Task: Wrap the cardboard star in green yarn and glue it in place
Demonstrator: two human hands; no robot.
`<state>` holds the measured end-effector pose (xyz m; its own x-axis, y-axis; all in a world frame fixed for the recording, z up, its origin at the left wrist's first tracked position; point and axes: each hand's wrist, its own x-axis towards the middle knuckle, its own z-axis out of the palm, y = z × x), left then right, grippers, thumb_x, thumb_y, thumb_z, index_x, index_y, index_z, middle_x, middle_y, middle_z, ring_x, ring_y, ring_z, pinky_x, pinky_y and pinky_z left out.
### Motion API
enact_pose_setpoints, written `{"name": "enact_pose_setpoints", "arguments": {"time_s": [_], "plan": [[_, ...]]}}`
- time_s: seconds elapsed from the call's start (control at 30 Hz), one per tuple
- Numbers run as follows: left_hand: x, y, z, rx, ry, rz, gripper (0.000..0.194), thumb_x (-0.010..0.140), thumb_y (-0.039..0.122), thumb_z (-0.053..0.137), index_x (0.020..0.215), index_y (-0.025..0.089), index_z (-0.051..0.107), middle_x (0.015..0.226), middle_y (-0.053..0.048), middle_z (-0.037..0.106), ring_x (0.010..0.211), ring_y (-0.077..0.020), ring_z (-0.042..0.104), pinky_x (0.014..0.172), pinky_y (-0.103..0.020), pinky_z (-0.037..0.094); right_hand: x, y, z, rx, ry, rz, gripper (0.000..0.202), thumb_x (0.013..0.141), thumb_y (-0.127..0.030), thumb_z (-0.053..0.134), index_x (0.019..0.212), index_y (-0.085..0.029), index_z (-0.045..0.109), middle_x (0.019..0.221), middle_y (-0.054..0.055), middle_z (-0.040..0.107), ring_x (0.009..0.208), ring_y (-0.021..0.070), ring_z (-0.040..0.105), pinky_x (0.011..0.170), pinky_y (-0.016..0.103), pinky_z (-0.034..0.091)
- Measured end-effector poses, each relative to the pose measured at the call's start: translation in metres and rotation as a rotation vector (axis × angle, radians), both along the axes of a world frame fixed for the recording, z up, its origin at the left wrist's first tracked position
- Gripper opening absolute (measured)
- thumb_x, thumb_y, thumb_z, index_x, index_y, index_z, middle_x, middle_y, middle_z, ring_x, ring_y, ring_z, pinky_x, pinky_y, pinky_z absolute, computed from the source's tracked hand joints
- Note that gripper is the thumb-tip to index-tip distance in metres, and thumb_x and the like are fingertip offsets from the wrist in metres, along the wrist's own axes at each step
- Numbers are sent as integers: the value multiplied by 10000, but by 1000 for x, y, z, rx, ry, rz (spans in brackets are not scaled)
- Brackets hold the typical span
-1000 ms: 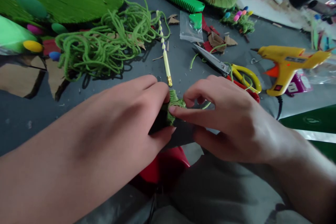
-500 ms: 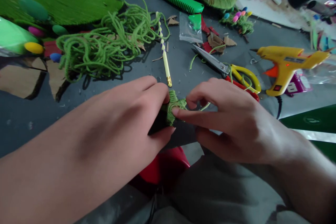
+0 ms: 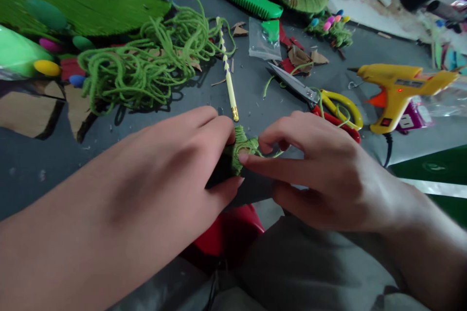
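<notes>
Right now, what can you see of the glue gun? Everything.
Yellow glue gun, plastic-looking: orange trigger, dark nozzle pointing image-left, small red light lit, red switch low on the grip, black cord at its base. It lies on the grey table, partly covering a purple pack in view. No hand touches it.

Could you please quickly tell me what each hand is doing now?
Left hand: closed on the yarn-wrapped piece.
Right hand: fingers bent, one fingertip on that piece.

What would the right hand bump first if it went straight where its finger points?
The little green yarn shape, which the right hand seems to touch with a fingertip. Past that, probably the left hand, though depth is unclear.
</notes>
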<state>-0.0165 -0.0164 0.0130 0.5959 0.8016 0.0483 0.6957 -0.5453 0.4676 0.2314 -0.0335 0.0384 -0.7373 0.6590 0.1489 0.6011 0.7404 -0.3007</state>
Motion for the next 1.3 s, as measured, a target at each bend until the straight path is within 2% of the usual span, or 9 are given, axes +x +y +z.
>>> {"name": "enact_pose_setpoints", "arguments": {"time_s": [0.1,0.23,0.4,0.63,0.83,1.03,1.17,1.27,1.3], "plan": [[1,1,-1,14,-6,15,130,890,375,576,995,298,583,922,20,615,718,-179,588,605,-349,396,-1,1,-1,19,-37,-11,316,955,-184,557,1220,-202,726,1123,115,678,940,241,637,774,432,508],[2,1,1,5,-5,10,139,881,388,603,970,287,570,899,4,608,682,-186,566,586,-356,384,1,0,-1,2,41,-49,316,937,-155,582,1205,-210,740,1098,102,661,916,214,611,761,411,502],[3,1,5,-5,29,-2,99,913,328,607,980,272,559,911,-5,598,699,-189,559,591,-354,391,2,-1,-2,-13,102,-91,344,909,-124,598,1204,-223,745,1069,83,642,892,198,599,747,386,506],[-1,0,4,18,7,-13,156,884,380,647,987,293,568,923,2,621,707,-193,583,578,-359,414,-2,2,-4,-46,19,-85,310,908,-167,584,1171,-228,737,1122,97,639,903,219,597,768,407,494],[2,2,1,10,13,-3,127,871,377,612,951,294,560,897,1,619,673,-192,577,565,-358,404,-2,0,-2,-38,84,-88,327,899,-143,597,1176,-212,755,1084,92,636,881,205,597,756,386,495],[1,1,1,14,-5,15,138,869,396,607,961,298,576,911,-3,633,702,-193,592,573,-351,400,-1,0,-1,-58,52,-69,330,923,-155,583,1205,-213,745,1115,105,641,907,220,602,773,410,505],[1,0,8,-12,65,-10,151,907,360,616,1030,286,567,949,-13,623,735,-196,583,602,-351,415,1,0,2,-55,162,-159,334,915,-115,637,1213,-221,744,1079,76,652,903,188,621,789,356,528],[2,0,9,-53,105,-4,153,925,322,599,1065,267,574,967,-19,625,752,-197,586,629,-359,414,6,1,2,-122,171,-250,320,925,-192,716,1243,-230,730,1128,74,682,972,204,657,832,351,552],[2,-1,8,-52,84,4,192,917,366,614,1084,275,589,992,-12,634,772,-198,597,643,-358,420,8,1,2,-152,157,-257,336,922,-231,741,1258,-234,721,1155,77,690,1006,217,664,854,360,559]]}}
